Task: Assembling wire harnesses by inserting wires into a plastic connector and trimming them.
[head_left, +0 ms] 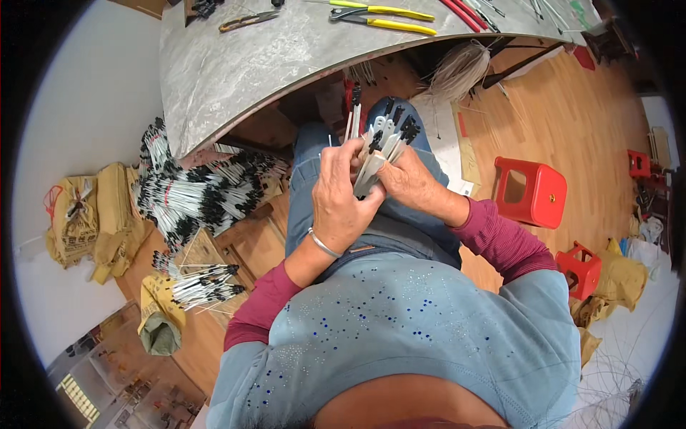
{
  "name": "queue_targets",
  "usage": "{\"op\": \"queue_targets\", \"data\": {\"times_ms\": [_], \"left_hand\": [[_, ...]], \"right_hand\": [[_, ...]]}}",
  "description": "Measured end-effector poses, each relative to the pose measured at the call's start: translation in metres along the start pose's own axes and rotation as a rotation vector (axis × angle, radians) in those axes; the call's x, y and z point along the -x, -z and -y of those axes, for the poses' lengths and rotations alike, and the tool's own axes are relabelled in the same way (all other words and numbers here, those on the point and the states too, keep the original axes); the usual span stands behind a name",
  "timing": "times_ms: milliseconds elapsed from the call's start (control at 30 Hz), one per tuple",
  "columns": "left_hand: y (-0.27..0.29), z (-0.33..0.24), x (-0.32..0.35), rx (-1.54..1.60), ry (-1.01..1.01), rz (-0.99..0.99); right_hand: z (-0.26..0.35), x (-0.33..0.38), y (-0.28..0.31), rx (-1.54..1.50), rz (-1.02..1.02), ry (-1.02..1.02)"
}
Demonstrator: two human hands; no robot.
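Note:
Above my lap, both hands meet around a bundle of thin white strips with black tips (386, 132). My left hand (337, 189) is closed on the bundle's left side, and a silver bangle rings that wrist. On the other side, my right hand (414, 184) wraps its fingers round the strips. A few red and white strips with a black end (354, 114) stand up just beyond my left fingers. The fingers hide the lower part of the bundle, so how the grip divides between the hands is partly covered.
A grey marbled table (243, 79) lies ahead, bearing yellow-handled pliers (389, 20) and another pair of pliers (249, 21). Heaps of black-tipped white strips (189, 196) sit at left. Red stools (532, 191) stand at right. Pale strands (457, 75) hang beneath the table.

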State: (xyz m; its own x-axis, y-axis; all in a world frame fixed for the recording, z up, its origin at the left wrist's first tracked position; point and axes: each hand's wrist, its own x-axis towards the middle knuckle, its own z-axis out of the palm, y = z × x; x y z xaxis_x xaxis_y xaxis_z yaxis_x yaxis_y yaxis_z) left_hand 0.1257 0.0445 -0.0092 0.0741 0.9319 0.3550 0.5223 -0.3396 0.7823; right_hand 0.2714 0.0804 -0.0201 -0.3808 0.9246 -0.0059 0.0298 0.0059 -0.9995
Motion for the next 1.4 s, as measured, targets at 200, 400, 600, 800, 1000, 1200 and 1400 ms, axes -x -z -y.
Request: {"op": "queue_targets", "data": {"times_ms": [200,400,600,800,1000,1200,1400], "left_hand": [[0.007,0.010,-0.010,-0.012,0.026,-0.059],[0.035,0.019,-0.010,0.577,0.422,0.136],[0.020,0.021,0.001,0.723,0.380,0.089],[-0.004,0.038,0.005,0.530,0.223,-0.103],[0.002,0.024,-0.005,0.513,0.276,-0.189],[0.025,0.021,-0.004,0.521,0.432,-0.070],[0.029,0.031,0.018,0.516,0.385,-0.070]], "right_hand": [[0.023,0.002,0.006,-0.073,0.138,-0.033],[0.042,0.011,0.026,-0.200,0.361,-0.059],[0.047,-0.003,0.032,0.589,0.198,0.297],[0.029,-0.023,0.031,0.685,0.085,0.480],[0.023,-0.032,0.031,0.802,0.035,0.700],[0.029,-0.035,0.015,0.383,0.217,0.284],[0.032,-0.026,0.005,-0.306,0.465,-0.479]]}}
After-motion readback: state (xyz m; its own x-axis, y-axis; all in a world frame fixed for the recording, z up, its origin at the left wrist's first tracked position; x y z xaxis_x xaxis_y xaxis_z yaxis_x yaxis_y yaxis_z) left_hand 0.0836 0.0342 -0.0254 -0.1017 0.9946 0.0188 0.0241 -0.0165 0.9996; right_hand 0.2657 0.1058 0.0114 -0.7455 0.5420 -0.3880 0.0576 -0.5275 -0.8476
